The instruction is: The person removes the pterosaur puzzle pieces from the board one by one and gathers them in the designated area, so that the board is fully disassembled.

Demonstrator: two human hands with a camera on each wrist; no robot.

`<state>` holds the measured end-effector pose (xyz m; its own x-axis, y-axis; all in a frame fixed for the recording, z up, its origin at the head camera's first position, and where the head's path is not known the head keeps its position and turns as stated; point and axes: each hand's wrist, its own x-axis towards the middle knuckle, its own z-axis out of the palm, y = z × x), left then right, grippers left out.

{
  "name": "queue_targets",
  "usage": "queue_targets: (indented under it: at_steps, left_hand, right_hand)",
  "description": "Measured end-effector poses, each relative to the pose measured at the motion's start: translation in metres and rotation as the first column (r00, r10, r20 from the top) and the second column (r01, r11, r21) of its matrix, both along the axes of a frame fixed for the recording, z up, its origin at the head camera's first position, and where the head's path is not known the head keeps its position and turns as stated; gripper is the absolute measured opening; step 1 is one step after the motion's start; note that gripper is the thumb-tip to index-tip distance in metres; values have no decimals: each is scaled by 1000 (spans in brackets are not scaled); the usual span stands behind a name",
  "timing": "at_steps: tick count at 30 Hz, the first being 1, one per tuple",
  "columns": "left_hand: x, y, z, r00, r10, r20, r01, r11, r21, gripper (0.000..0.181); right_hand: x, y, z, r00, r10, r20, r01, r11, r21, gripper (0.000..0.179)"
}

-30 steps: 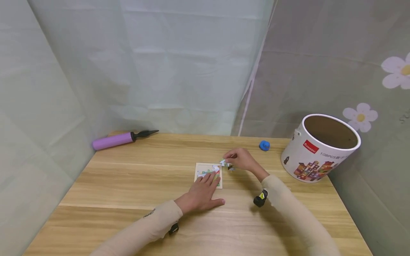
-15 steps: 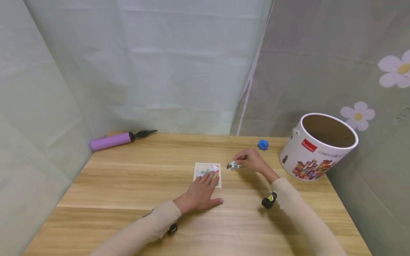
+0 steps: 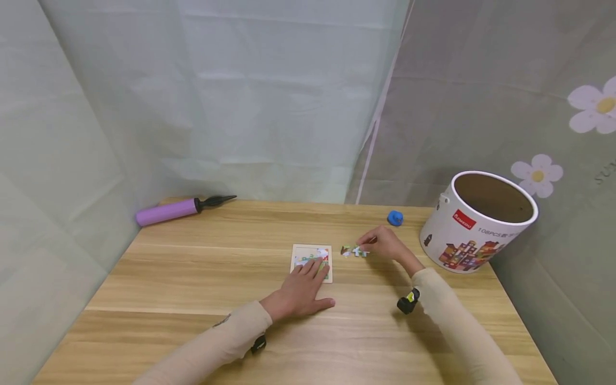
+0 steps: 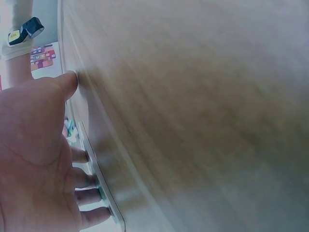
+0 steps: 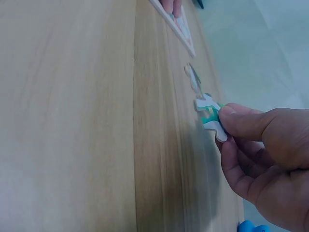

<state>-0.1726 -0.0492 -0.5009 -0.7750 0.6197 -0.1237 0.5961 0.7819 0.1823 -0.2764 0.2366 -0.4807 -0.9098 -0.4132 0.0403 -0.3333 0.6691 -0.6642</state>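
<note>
A small framed jigsaw puzzle board lies at the middle of the table, its upper part showing a bare patch. My left hand rests flat over its lower part, fingertips on the pieces and thumb out on the wood. To the right of the board, my right hand pinches a white and green puzzle piece between thumb and fingers, close over the tabletop. Another puzzle piece, brown, green and white, lies just left of the pinched one, between it and the board.
A blue rubber-duck-like toy sits behind the right hand. At right stands a large white bucket with block pictures. A purple hand pump lies along the back left edge. Curtains hang close behind the wooden table.
My right hand has moved right with the puzzle piece, from beside the board's upper right corner to past the other loose piece. The left hand stays on the board.
</note>
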Motion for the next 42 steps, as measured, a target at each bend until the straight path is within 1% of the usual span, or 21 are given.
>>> queue_targets:
  at_steps: [6, 12, 17, 22, 28, 32, 36, 42]
  left_hand:
    - [2, 1, 4, 1000, 2, 10, -2, 1000, -8, 87]
    - [3, 1, 7, 1000, 7, 16, -7, 1000, -18, 87]
    - [2, 1, 6, 1000, 9, 15, -9, 1000, -20, 87]
    - [1, 1, 5, 1000, 6, 15, -6, 1000, -18, 87]
    - [2, 0, 3, 1000, -2, 14, 2, 1000, 5, 87]
    - [3, -1, 3, 1000, -15, -5, 15, 1000, 10, 87]
    - [3, -3, 4, 1000, -19, -6, 19, 1000, 12, 87]
    - [3, -4, 4, 1000, -23, 1, 23, 1000, 17, 86]
  right_hand:
    - [-4, 2, -6, 1000, 7, 13, -7, 1000, 18, 10]
    - [-8, 2, -10, 1000, -1, 0, 1, 999, 50, 9]
    - [-8, 3, -10, 1000, -9, -10, 9, 998, 58, 8]
    - [-7, 4, -9, 1000, -4, 4, 3, 998, 61, 9]
    - [-6, 2, -7, 1000, -2, 15, 1, 998, 58, 9]
    - [-5, -4, -4, 1000, -8, -18, 9, 998, 62, 11]
    - [-3, -15, 2, 999, -2, -53, 5, 998, 57, 15]
    - [2, -34, 6, 998, 17, -56, -14, 999, 42, 17]
